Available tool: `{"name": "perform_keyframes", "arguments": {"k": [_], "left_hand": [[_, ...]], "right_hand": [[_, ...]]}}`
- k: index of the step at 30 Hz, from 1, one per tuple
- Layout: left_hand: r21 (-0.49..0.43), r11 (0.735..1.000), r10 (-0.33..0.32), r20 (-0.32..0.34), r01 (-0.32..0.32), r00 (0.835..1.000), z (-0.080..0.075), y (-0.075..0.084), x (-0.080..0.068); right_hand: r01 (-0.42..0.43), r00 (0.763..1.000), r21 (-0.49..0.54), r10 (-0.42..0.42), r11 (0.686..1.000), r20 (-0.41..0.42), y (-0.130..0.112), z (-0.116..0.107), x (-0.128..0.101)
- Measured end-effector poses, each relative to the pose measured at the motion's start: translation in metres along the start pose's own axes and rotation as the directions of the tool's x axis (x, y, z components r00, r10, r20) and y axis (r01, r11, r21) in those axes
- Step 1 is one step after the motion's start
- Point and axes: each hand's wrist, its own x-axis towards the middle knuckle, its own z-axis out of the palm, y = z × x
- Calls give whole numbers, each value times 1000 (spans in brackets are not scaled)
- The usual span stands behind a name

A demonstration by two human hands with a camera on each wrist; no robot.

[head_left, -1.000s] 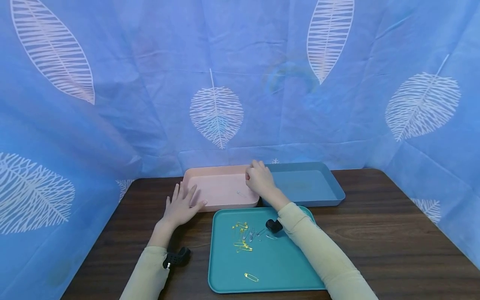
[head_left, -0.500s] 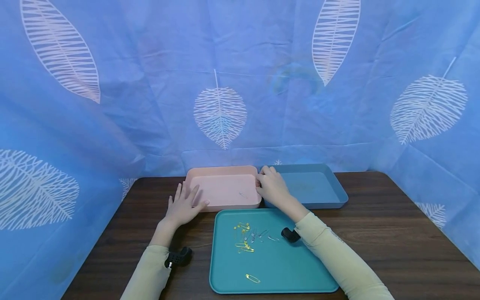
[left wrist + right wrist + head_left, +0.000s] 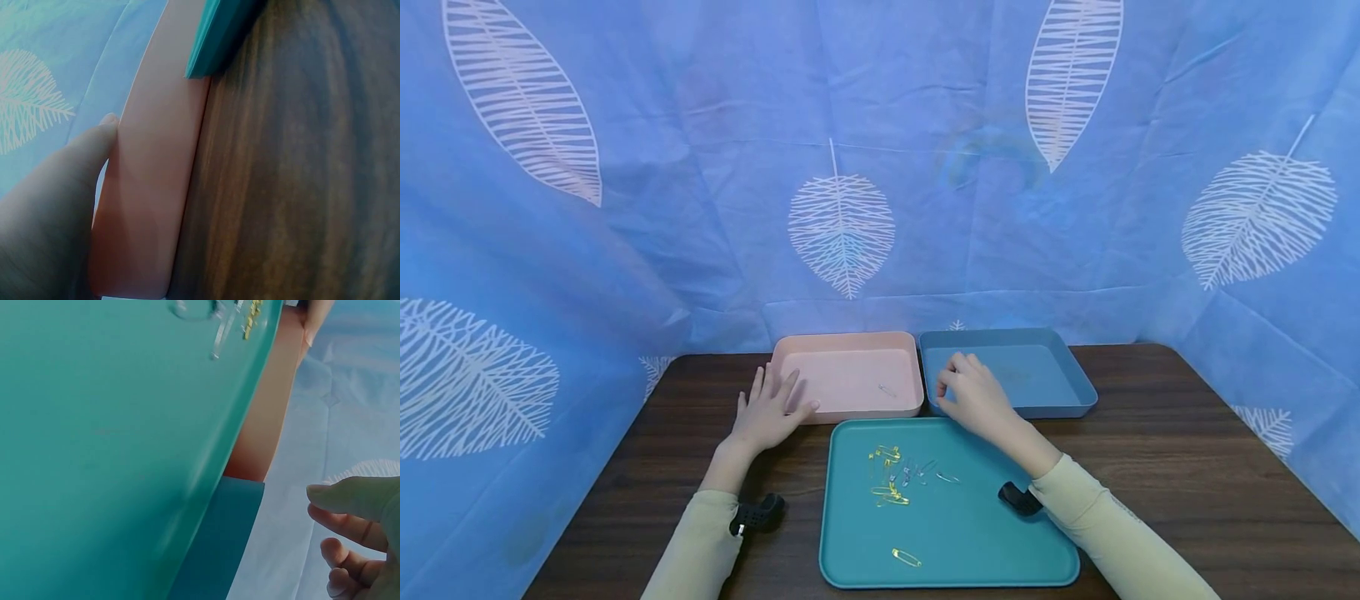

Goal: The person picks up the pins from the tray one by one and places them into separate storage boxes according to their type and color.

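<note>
My left hand [image 3: 766,414] lies flat on the dark wooden table with straight fingers, touching the front-left corner of the pink tray [image 3: 850,339]; a fingertip [image 3: 103,125] rests against the pink tray's wall [image 3: 156,187]. My right hand [image 3: 972,398] hovers over the front-left corner of the blue tray [image 3: 1045,392], fingers loosely curled with nothing seen in them [image 3: 356,537]. One silver safety pin [image 3: 887,390] lies in the pink tray. The teal tray [image 3: 970,542] in front holds a cluster of gold and silver safety pins [image 3: 895,477] and one gold pin [image 3: 906,557] apart.
Blue leaf-print cloth [image 3: 850,167] walls in the table at the back and both sides. The pink and blue trays stand side by side against the back cloth, with the teal tray directly in front. Bare wood table [image 3: 1187,467] lies to the right.
My right hand has drawn back from the pink tray's right rim, moving right and nearer to me over the blue tray's front-left corner. The left hand has stayed put.
</note>
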Motion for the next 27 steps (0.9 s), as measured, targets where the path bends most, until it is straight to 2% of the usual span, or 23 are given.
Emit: {"name": "perform_keyframes", "arguments": {"k": [14,20,27], "left_hand": [[5,1000,-6,-4,6,1000,2,-1,1],[2,1000,-6,-3,6,1000,2,0,1],[5,1000,-2,-5,2,1000,2,-1,1]], "right_hand": [[62,995,-53,-57,997,84,-1,-11,-33],[44,977,45,-52,998,207,-5,-13,-43],[73,939,134,-114,988,323,-6,-8,-50]]}}
